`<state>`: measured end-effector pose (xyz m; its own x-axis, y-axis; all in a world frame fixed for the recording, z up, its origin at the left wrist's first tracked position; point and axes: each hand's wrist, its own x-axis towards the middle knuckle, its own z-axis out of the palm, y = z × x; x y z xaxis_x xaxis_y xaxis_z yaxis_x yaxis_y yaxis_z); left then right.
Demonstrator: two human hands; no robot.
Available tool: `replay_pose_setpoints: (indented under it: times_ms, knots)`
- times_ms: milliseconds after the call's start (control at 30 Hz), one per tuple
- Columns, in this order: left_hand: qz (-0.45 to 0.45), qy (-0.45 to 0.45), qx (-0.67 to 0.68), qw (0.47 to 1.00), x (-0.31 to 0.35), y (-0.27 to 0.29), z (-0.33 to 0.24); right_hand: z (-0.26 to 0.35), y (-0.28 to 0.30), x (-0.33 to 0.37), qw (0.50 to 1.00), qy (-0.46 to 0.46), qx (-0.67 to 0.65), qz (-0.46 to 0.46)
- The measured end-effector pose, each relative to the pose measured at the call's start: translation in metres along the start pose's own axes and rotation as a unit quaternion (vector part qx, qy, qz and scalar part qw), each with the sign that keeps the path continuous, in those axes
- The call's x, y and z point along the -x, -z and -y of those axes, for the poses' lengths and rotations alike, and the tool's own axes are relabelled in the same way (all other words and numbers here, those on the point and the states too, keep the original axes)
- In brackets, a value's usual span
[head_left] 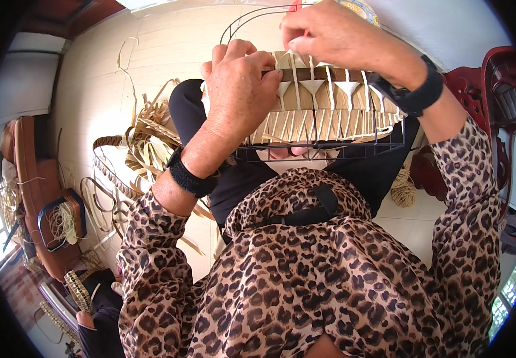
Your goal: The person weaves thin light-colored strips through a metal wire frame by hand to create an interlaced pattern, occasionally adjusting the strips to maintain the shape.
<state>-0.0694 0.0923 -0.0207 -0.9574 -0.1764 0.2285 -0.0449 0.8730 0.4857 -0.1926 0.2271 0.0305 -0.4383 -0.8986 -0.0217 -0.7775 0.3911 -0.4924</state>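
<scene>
A half-woven basket [297,98] rests across my lap. Its black wire frame [353,143] shows along the near side, and pale strips wrap over a brown band on its wall. My left hand [240,86] is closed over the basket's left end, thumb pressed on the upper edge. Above the far edge, my right hand [323,36] is closed in a pinch. Something red [294,7] shows beside its fingers; what they hold I cannot make out. A curved black wire handle [234,27] rises behind my left hand.
Loose pale and brown strips [150,143] lie heaped on the floor at left. A carved dark red chair [497,89] stands at right, near a coil of fibre [403,190]. At far left is a brown bench [34,197]; another person's arm [86,320] shows below it.
</scene>
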Motion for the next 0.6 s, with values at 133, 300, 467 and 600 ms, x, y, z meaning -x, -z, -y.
replay_pose_setpoints:
  times_ms: [133,300,467,600]
  knots:
    - [-0.014,0.000,-0.001,1.000,0.002,-0.002,0.001,0.010,0.012,0.023,0.995,0.064,-0.057,0.048]
    - [-0.037,-0.011,0.005,0.999,0.002,-0.011,0.002,0.004,-0.008,0.034,0.994,0.074,0.073,-0.041]
    - [-0.076,-0.044,0.016,0.996,0.001,-0.014,-0.003,0.010,-0.026,0.039,0.980,0.081,0.145,-0.110]
    - [-0.084,-0.068,0.033,0.994,0.004,-0.013,0.002,0.016,-0.029,0.041,0.981,0.056,0.159,-0.098]
